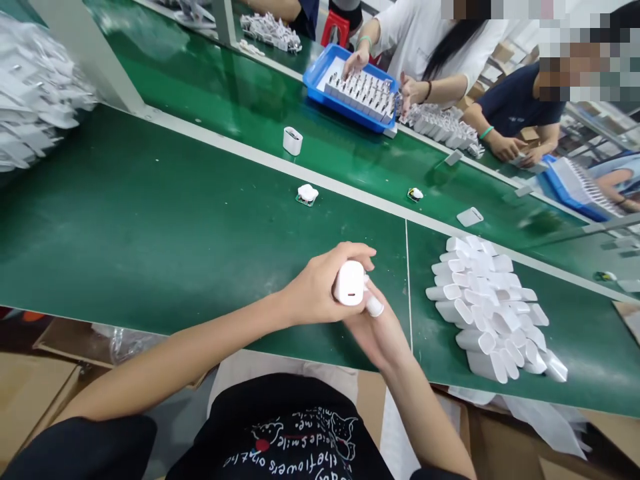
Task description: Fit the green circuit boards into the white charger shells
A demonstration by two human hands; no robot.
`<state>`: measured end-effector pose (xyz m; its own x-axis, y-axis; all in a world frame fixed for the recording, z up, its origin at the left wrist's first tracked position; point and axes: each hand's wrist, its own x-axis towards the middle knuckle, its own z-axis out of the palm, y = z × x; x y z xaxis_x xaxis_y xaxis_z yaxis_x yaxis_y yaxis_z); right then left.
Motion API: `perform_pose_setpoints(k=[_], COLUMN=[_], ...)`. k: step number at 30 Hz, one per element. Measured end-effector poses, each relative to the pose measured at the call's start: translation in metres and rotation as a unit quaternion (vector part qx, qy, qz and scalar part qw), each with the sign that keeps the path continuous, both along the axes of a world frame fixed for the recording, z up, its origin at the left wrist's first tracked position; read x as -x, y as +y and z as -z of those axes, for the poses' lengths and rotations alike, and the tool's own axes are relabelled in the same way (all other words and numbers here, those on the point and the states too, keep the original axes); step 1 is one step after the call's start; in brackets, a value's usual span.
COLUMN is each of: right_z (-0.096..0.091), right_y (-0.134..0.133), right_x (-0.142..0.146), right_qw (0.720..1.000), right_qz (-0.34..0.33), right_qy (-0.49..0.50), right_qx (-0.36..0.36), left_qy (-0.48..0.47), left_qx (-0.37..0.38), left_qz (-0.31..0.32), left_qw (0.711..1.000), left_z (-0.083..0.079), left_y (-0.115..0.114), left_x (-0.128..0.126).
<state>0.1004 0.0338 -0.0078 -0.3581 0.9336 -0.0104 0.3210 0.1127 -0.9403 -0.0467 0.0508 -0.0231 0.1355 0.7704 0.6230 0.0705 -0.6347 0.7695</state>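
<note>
A white plastic charger housing (pixel 349 283) with rounded corners and a small dark slot in its end face is held up over the green bench. My left hand (pixel 320 283) is closed round its left side, with the index finger reaching over the top. My right hand (pixel 373 327) grips the same housing from the lower right. One of its digits wears a white cover (pixel 374 306), seemingly a finger cot. The other right fingers are mostly hidden behind the housing and my left hand. Beyond my hands lies a small circuit board with a white part (pixel 307 194).
Many empty white housings (pixel 490 307) are heaped on the right. On the green belt (pixel 225 107) are an upright housing (pixel 293 141), another small board (pixel 415 194) and a flat white piece (pixel 470 217). Co-workers sit opposite, by a blue tray (pixel 313 79). White parts (pixel 35 93) fill the far left.
</note>
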Motion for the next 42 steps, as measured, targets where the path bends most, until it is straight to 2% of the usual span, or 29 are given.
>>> perform_pose_setpoints(k=[2,4,5,7,8,9,16,17,18,19,21,22,23,25,29,32,36,39,40,42], right_z=[0.007,0.016,0.020,0.028,0.032,0.034,0.034,0.032,0.028,0.023,0.011,0.005,-0.001,-0.010,-0.022,-0.030,-0.038,-0.031,-0.026,-0.010], right_y=[-0.004,-0.006,-0.007,-0.009,-0.009,-0.009,0.004,0.003,0.002,-0.001,-0.009,-0.013,-0.016,-0.019,-0.011,-0.005,-0.004,-0.002,0.000,0.002], right_x=[-0.016,-0.037,-0.047,-0.061,-0.064,-0.066,-0.062,-0.059,-0.056,-0.050,-0.037,-0.030,-0.023,-0.011,-0.001,0.000,-0.005,-0.021,-0.029,-0.044], right_qw=[0.993,0.967,0.935,0.849,0.817,0.806,0.816,0.830,0.858,0.897,0.970,0.987,0.992,0.990,0.992,0.994,0.987,0.968,0.953,0.899], right_qz=[0.020,0.041,0.043,0.030,0.019,0.012,0.031,0.031,0.030,0.029,0.029,0.027,0.024,0.025,0.035,0.036,0.064,0.099,0.102,0.081], right_qy=[-0.089,-0.201,-0.280,-0.419,-0.457,-0.469,-0.450,-0.429,-0.388,-0.322,-0.131,-0.033,0.042,0.111,0.087,0.088,0.045,-0.074,-0.145,-0.314], right_qx=[-0.070,-0.150,-0.211,-0.320,-0.350,-0.361,-0.361,-0.355,-0.336,-0.301,-0.204,-0.154,-0.117,-0.088,-0.080,-0.063,-0.140,-0.216,-0.244,-0.296], left_qy=[-0.029,-0.052,-0.059,-0.069,-0.071,-0.072,-0.056,-0.051,-0.046,-0.039,-0.025,-0.018,-0.012,-0.008,-0.010,-0.003,-0.029,-0.039,-0.037,-0.036], left_qx=[-0.035,-0.081,-0.107,-0.150,-0.162,-0.169,-0.178,-0.177,-0.175,-0.171,-0.158,-0.151,-0.145,-0.129,-0.104,-0.111,-0.118,-0.127,-0.130,-0.132], left_qz=[-0.038,-0.059,-0.060,-0.054,-0.050,-0.048,-0.060,-0.067,-0.075,-0.081,-0.085,-0.082,-0.074,-0.048,-0.006,0.002,0.037,0.040,0.035,0.026], left_qw=[0.998,0.994,0.991,0.985,0.983,0.982,0.981,0.981,0.981,0.981,0.984,0.985,0.987,0.991,0.994,0.994,0.992,0.990,0.990,0.990], left_z=[-0.004,-0.009,-0.011,-0.014,-0.015,-0.015,-0.013,-0.013,-0.012,-0.012,-0.010,-0.008,-0.006,-0.001,0.007,0.007,0.000,-0.004,-0.004,-0.005], left_y=[-0.002,-0.002,-0.003,-0.004,-0.004,-0.004,-0.002,-0.002,-0.002,-0.002,-0.002,-0.002,-0.002,-0.001,0.001,-0.001,-0.004,-0.004,-0.004,-0.004], left_x=[0.001,0.002,0.001,0.000,0.000,-0.001,0.000,0.000,0.000,-0.001,-0.001,-0.002,-0.002,-0.003,-0.003,-0.004,-0.006,-0.006,-0.006,-0.006])
